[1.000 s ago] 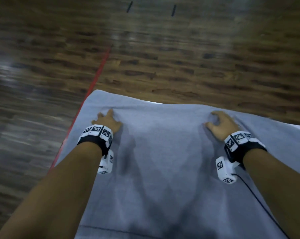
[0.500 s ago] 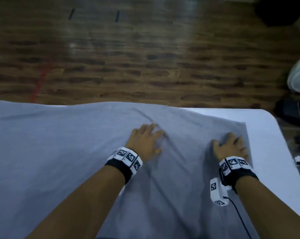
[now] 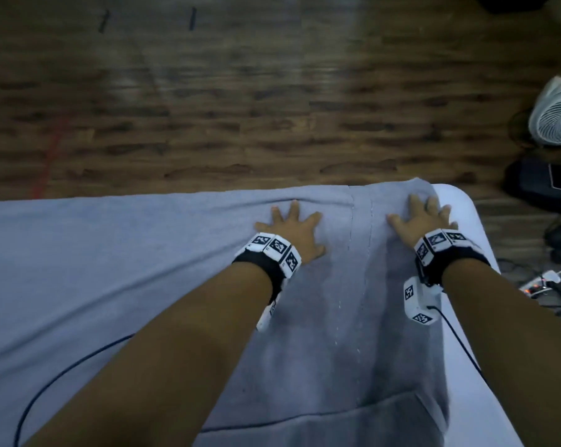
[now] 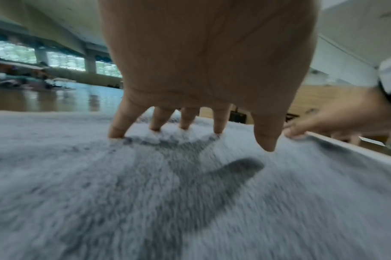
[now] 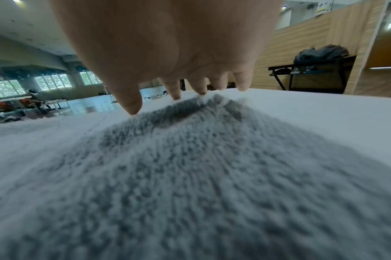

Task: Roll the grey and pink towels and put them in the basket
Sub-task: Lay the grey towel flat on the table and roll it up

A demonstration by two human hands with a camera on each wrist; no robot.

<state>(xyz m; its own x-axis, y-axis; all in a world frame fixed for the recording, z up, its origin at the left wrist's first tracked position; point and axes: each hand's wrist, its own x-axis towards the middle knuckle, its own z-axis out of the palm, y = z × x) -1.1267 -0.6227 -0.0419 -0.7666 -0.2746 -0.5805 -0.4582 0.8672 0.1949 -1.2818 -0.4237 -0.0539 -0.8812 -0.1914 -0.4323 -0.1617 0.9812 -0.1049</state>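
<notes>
Flattening stage right now, I'd say, and the trick here is to get the grey towel (image 3: pixel 143 269) properly smooth before any rolling starts, because every wrinkle left in gets baked into the roll. Both hands are spread flat with straight fingers, gripping nothing: the left hand (image 3: pixel 293 229) presses down near the far edge of the towel, the right hand (image 3: pixel 422 222) sits just beside it at the towel's far right corner, near where the white table (image 3: pixel 463 208) peeks out. If I were doing it, I'd push outward from the middle toward the edges with light, even pressure from both palms, then square up that right corner so the short end is straight; a crooked start makes a cone, not a roll. The wrist views show fingertips (image 4: pixel 116 131) dimpling the pile, so it's a thick, fluffy terry that'll drag a bit under the hand. The towel covers most of the table, has a stitched band running across it between the two hands, and a fold shows at the near edge that probably wants sorting too. No pink towel or basket anywhere in view, so that part's clearly still to come.
</notes>
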